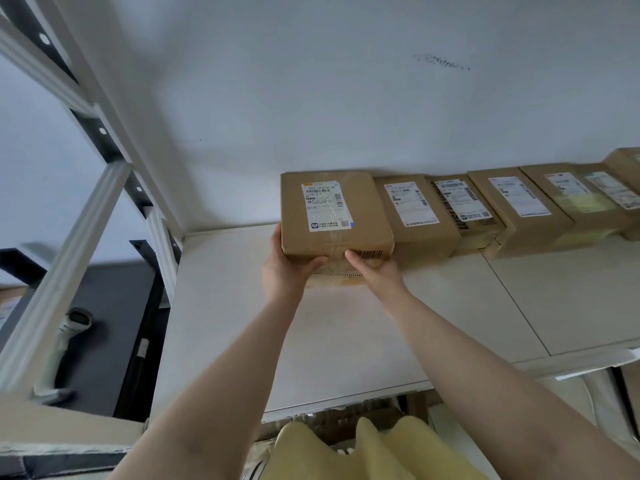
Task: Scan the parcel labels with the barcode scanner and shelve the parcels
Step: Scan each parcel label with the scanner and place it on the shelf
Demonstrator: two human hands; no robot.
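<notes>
A person's two bare arms reach up and forward to a pale shelf point(346, 323) set against a white wall. Both hands hold one brown cardboard parcel point(334, 216) at its near edge. The parcel sits at the back of the shelf, at the left end of a row of parcels point(502, 206), and appears to touch or nearly touch the next box in that row. Its white label point(325, 207) faces up.

What could go wrong: the parcel's near edge looks slightly raised off the shelf, so if the hands let go too soon it may drop or shift out of line. A hard push to the right could nudge the neighbouring boxes out of place. Whether this label has been scanned cannot be told; the barcode scanner point(71, 334) lies well apart, on a dark surface down to the left, beyond the shelf frame point(69, 251).

The left hand point(285, 268) is partly closed, its thumb curled onto the parcel's front face near the left corner, with the fingers out of sight beside or beneath the box. The right hand point(375, 271) is also partly closed, its thumb pressed against the front face beside a small barcode sticker, and its fingers are hidden below. Each hand holds only the parcel.
</notes>
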